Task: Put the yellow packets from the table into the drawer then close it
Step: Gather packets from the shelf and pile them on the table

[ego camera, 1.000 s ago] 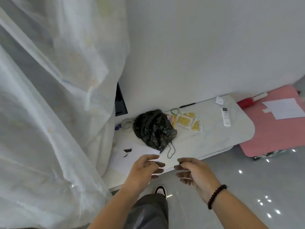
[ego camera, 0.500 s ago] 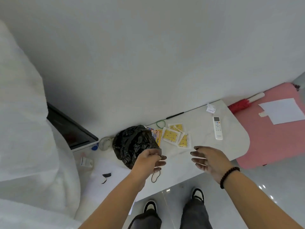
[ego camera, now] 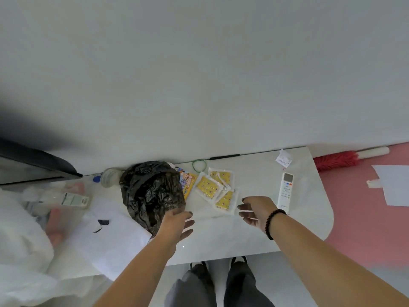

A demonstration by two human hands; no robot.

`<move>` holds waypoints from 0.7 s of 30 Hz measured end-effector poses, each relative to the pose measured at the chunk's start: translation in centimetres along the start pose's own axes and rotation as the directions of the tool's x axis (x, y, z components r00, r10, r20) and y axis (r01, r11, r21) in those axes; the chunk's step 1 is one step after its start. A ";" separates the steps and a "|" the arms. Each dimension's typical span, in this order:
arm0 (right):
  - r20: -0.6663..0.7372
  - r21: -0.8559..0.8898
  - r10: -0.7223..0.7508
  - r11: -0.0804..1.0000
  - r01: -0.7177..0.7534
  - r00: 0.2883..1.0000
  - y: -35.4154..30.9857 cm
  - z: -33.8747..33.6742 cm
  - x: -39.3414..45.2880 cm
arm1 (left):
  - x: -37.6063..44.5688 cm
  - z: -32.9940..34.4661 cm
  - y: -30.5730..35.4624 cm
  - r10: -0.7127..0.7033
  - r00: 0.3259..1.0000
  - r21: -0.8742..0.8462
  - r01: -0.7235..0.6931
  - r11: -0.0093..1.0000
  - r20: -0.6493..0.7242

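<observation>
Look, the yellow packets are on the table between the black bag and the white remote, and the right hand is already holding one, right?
Not quite. The right hand holds nothing; the head view shows it open, just short of the yellow packets. They do lie between the black bag and the white remote.

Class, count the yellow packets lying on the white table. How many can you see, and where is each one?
3. One yellow packet in the middle, one behind it towards the wall, one nearest the right hand. They overlap, so more may be hidden.

Home (remote (ego camera: pixel 285 189), duster (ego camera: pixel 336 160))
</observation>
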State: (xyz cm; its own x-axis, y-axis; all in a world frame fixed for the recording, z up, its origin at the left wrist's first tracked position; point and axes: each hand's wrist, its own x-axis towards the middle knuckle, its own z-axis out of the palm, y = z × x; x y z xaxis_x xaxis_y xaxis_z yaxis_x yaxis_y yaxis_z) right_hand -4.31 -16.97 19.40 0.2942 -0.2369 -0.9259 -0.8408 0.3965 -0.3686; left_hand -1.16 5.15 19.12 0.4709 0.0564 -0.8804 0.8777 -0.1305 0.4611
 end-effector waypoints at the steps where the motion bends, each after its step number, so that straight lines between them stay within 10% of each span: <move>1: -0.004 -0.005 0.017 1.000 -0.017 1.000 0.2 -0.1 1.5 | 1.2 0.5 -0.6 -0.026 0.999 -0.021 0.025 0.999 -0.022; 13: -0.068 0.368 0.165 0.921 -0.129 0.984 2.5 0.8 18.7 | 18.7 7.7 -4.2 -0.160 0.966 -0.052 0.152 0.987 -0.205; 21: -0.101 -0.036 -0.209 0.978 0.206 0.973 -0.2 2.5 24.8 | 24.0 12.1 -2.9 -0.069 0.903 0.085 0.116 0.990 -0.425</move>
State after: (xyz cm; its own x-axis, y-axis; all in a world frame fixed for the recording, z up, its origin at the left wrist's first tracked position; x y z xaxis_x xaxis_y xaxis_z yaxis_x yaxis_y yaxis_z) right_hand 4.34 -20.67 -3.66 0.4161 -0.4028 -0.8152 -0.7777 0.3069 -0.5486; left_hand 6.54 -5.10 -4.66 0.4023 0.4806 -0.7792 0.9155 -0.2071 0.3449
